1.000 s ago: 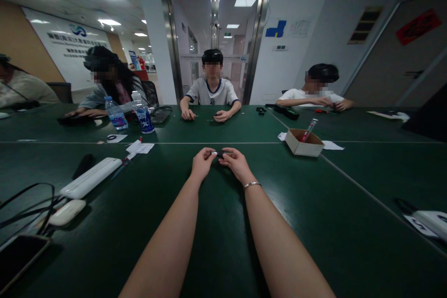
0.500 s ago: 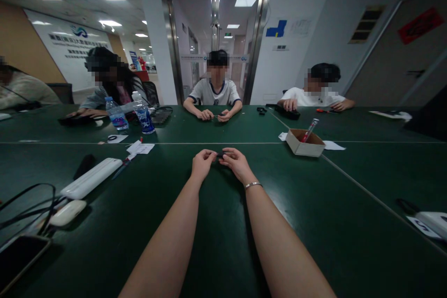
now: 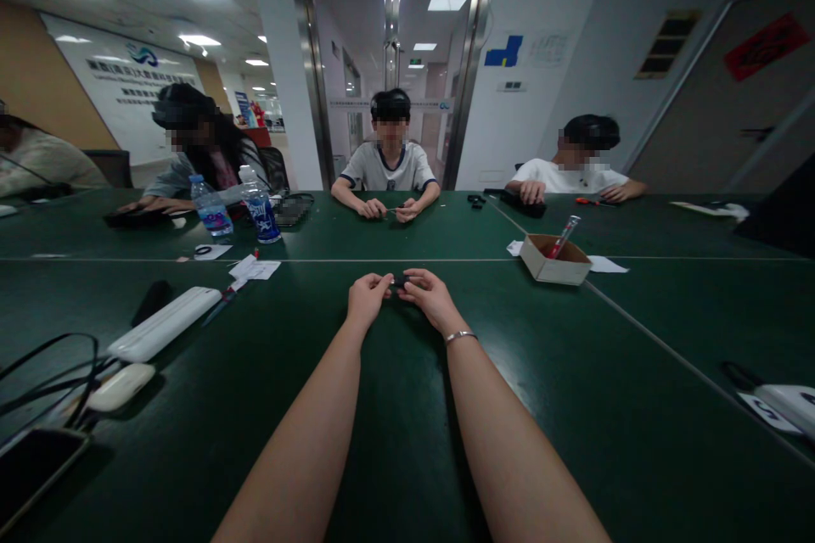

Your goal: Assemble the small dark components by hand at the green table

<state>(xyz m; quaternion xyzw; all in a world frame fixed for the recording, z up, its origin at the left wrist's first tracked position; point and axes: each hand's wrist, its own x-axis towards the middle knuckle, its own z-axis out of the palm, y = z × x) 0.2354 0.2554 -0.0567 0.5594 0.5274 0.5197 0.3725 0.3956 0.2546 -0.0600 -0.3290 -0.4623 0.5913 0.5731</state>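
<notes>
1. far left: a white, elongated device (image 3: pixel 166 327) and a smaller white case (image 3: pixel 120 387) lie on the worktop (image 3: pixel 407 407), well apart from both hands.
2. left hand (image 3: pixel 368 300): for good control, grip lightly at the near end, thumb opposing the fingers, so the contact area remains visible. pose: forearm extends forward and inward; palm faces inward; fingers are bent and nearly closed at the small dark piece (image 3: pixel 400 281). whether this hand grips the piece or only touches it, i cannot tell.
3. small dark piece: it sits between the two hands, at their fingertips. support both ends evenly and avoid side load, as a part this small probably slips or twists easily. its exact form is too small to tell.
4. right hand (image 3: pixel 433 301): steady the piece with a firm, level pinch. pose: forearm angles inward, mirroring the left; fingers curl nearly closed around the piece's right end; a bracelet (image 3: pixel 460 336) encircles the wrist.
5. right: an open box (image 3: pixel 555 271) holds a tilted, red-marked tube (image 3: pixel 564 239).
</notes>
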